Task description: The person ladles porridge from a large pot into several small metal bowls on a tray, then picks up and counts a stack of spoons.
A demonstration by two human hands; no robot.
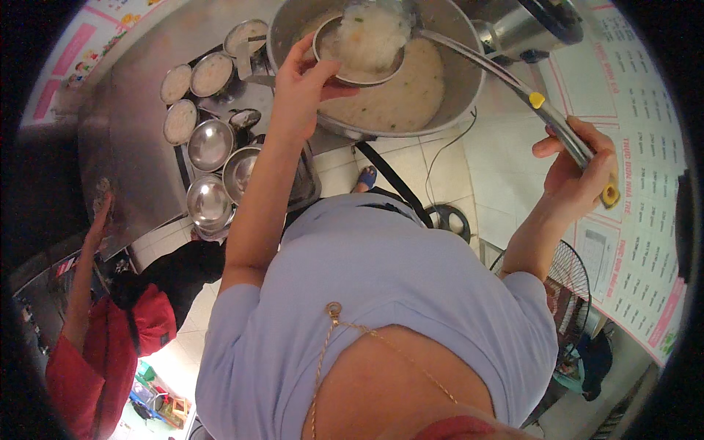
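My left hand (308, 77) grips a round metal bowl (360, 81) by its rim, above a large metal pot (472, 82). Pale porridge with green and orange bits (396, 104) covers the bottom of the pot. In my right hand (583, 170) is the long handle of a metal ladle (495, 70), which has a yellow clip and a yellow end. The ladle's head is over the bowl, with porridge (374, 38) heaped and pouring there. Blur hides how full the bowl is.
Left of the pot, several filled bowls (212, 74) and several unfilled metal bowls (210, 146) stand on a metal tray (308, 187). Another person in red (110, 352) reaches a hand to the steel counter (143, 137). A fan (572, 275) is at right, beside printed wall charts (621, 165).
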